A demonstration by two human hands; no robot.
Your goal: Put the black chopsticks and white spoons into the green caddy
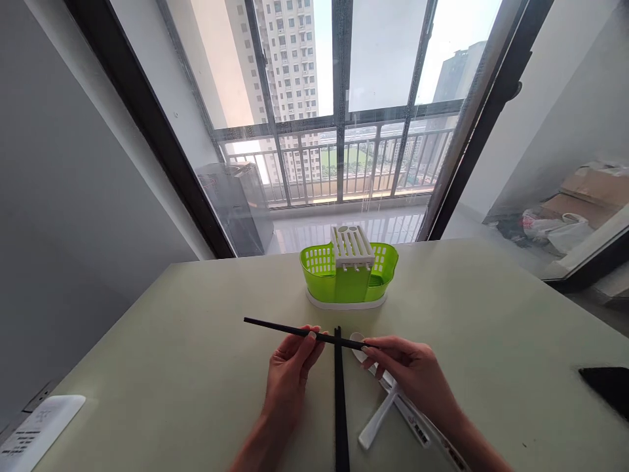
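A black chopstick [275, 325] is held nearly level above the table, its left end free and slightly higher. My left hand [291, 373] pinches it near the middle between thumb and fingers. With thumb and fingertips, my right hand [410, 367] grips its right end. Below it, more black chopsticks [340, 400] lie lengthwise on the table between my hands. White spoons [376, 419] lie crossed under and beside my right hand, which partly hides them. Beyond my hands stands a green utensil caddy [351, 285] with a white slotted top and a white base.
The pale table [196, 341] reaches towards a large glass sliding door. A white object with printed lines [42, 429] lies at the near left edge, and a black object [607, 387] at the right edge. Cardboard boxes [599, 190] and plastic bags are on the floor at right.
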